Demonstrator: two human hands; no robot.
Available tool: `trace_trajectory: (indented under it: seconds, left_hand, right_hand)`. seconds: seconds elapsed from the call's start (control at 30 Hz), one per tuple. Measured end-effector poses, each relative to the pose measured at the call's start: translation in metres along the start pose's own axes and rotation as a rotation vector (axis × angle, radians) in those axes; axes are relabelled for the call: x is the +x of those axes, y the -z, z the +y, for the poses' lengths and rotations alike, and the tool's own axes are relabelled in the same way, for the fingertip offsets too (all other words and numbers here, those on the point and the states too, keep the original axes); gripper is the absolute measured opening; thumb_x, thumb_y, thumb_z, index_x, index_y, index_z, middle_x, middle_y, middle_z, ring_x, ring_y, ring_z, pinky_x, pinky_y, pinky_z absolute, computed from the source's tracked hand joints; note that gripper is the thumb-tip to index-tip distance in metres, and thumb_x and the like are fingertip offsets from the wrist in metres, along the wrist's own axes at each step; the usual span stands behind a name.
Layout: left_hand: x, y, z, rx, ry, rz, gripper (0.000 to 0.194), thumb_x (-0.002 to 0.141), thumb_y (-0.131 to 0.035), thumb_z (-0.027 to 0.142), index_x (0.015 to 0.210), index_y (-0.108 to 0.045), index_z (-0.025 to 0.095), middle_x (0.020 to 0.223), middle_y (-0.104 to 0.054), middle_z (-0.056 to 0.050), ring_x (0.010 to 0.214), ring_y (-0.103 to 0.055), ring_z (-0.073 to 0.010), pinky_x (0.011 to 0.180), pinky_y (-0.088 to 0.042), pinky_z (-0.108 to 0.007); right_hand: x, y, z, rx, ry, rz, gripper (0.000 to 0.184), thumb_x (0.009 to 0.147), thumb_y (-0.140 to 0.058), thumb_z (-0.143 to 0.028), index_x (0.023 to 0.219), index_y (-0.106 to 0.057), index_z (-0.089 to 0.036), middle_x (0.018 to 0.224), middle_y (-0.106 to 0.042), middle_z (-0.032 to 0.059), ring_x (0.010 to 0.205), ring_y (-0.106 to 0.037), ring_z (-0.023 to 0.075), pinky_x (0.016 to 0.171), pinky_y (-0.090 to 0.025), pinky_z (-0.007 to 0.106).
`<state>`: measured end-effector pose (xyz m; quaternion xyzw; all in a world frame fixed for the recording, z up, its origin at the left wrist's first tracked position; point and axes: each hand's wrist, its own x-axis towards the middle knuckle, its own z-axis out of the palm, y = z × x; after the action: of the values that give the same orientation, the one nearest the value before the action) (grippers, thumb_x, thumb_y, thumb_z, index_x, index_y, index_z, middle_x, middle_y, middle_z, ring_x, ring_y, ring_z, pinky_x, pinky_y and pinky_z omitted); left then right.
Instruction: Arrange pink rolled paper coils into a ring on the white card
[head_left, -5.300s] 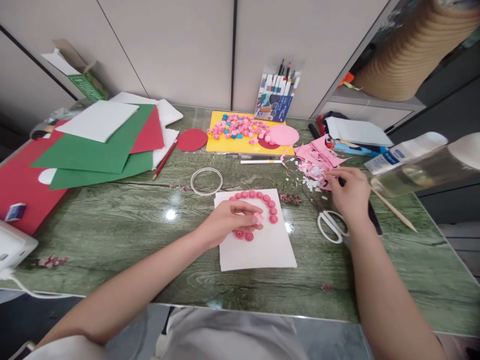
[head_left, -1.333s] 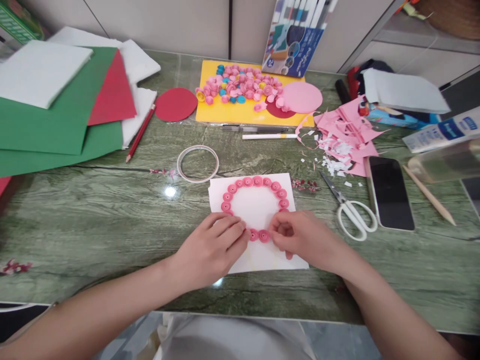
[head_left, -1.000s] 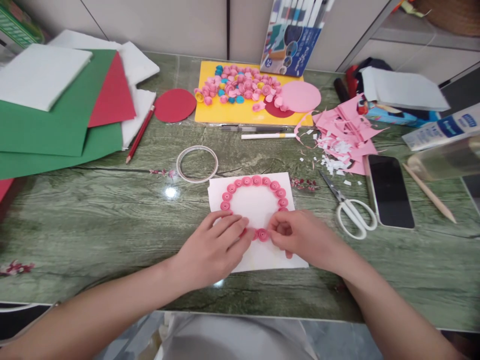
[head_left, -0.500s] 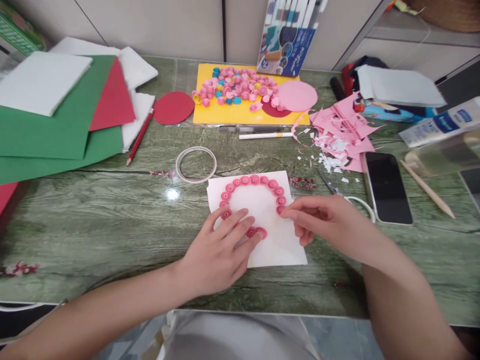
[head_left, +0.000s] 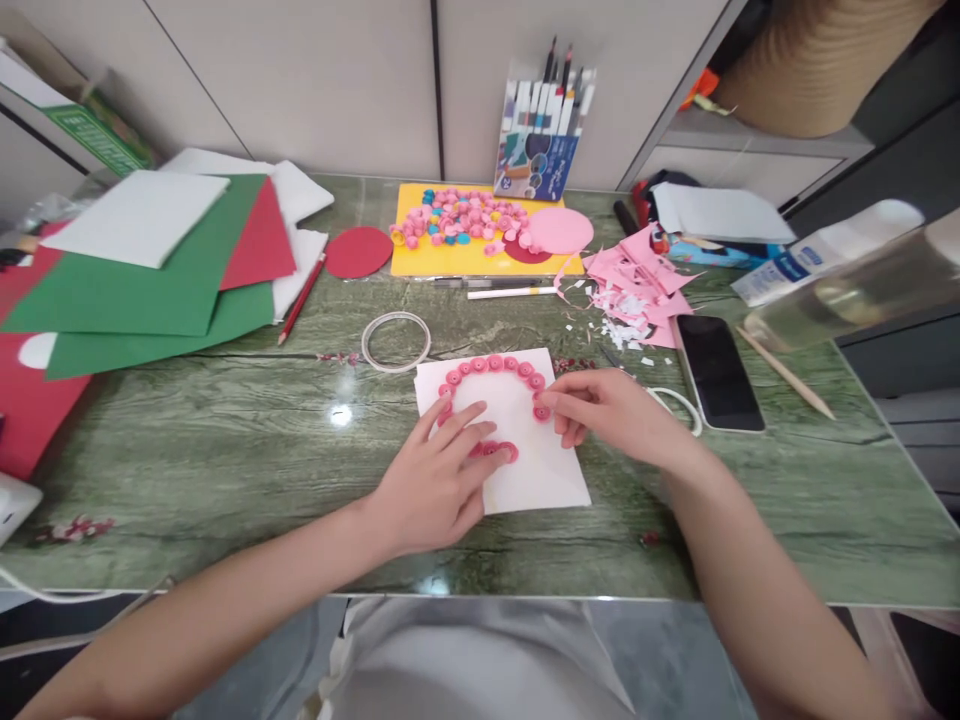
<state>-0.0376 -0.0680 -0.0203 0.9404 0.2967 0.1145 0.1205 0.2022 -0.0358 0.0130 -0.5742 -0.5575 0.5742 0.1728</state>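
A white sheet of paper [head_left: 551, 470] lies on the table, with pink rolled-paper flowers [head_left: 495, 364] set on it in an open ring. My left hand [head_left: 435, 475] rests flat on the sheet's left side, fingers spread, covering part of the ring. At the ring's right end, my right hand [head_left: 600, 410] has thumb and forefinger pinched on the edge of a rolled-paper flower [head_left: 541, 412]. Behind the sheet, a yellow board [head_left: 420, 262] carries many loose rolled-paper flowers [head_left: 465, 215] in pink, blue and yellow.
Left of the sheet lie a tape roll [head_left: 365, 345], a red pencil [head_left: 301, 300] and green paper [head_left: 142, 300]. To the right are pink paper scraps [head_left: 645, 270], partly hidden scissors [head_left: 679, 405], a phone [head_left: 720, 375] and a bottle [head_left: 847, 300]. A marker pack [head_left: 536, 160] stands at the back.
The view has shifted, showing more of the table's right side and the cabinet. Both hands keep nearly the same places on the sheet, the right still pinching at the ring's right end.
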Motion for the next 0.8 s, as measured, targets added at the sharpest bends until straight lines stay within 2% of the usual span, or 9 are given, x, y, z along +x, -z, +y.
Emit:
trace_trajectory:
  seconds: [0.2, 0.5, 0.8]
  left_hand:
    - [0.0004, -0.001, -0.0045, 0.005, -0.07, 0.099, 0.04, 0.083, -0.045, 0.024, 0.122, -0.053, 0.021, 0.119, -0.058, -0.009, 0.124, -0.041, -0.0253, 0.108, -0.02, -0.051]
    - [-0.0015, -0.0066, -0.0028, 0.083, -0.077, 0.046, 0.042, 0.085, -0.044, 0.027, 0.126, -0.05, 0.021, 0.128, -0.053, -0.01, 0.127, -0.037, -0.0276, 0.106, -0.019, -0.054]
    - [-0.0022, -0.0075, -0.0011, 0.091, -0.057, 0.029, 0.044, 0.082, -0.047, 0.026, 0.125, -0.052, 0.021, 0.126, -0.053, -0.011, 0.132, -0.031, -0.0298, 0.109, -0.014, -0.056]
  right_hand:
    - [-0.0004, 0.0034, 0.0043, 0.01, 0.067, 0.012, 0.03, 0.079, -0.057, -0.045, 0.08, -0.06, -0.015, 0.066, -0.062, 0.0012, 0.054, -0.061, 0.0104, 0.053, -0.051, 0.023]
    - [0.0026, 0.0069, 0.0082, 0.022, 0.076, 0.009, 0.033, 0.078, -0.057, -0.047, 0.083, -0.061, -0.014, 0.067, -0.064, 0.0016, 0.055, -0.061, 0.0103, 0.054, -0.052, 0.023]
    - [0.0035, 0.0092, 0.0082, 0.021, 0.082, 0.002, 0.033, 0.079, -0.057, -0.047, 0.083, -0.062, -0.015, 0.069, -0.065, 0.0014, 0.057, -0.062, 0.0096, 0.056, -0.051, 0.022]
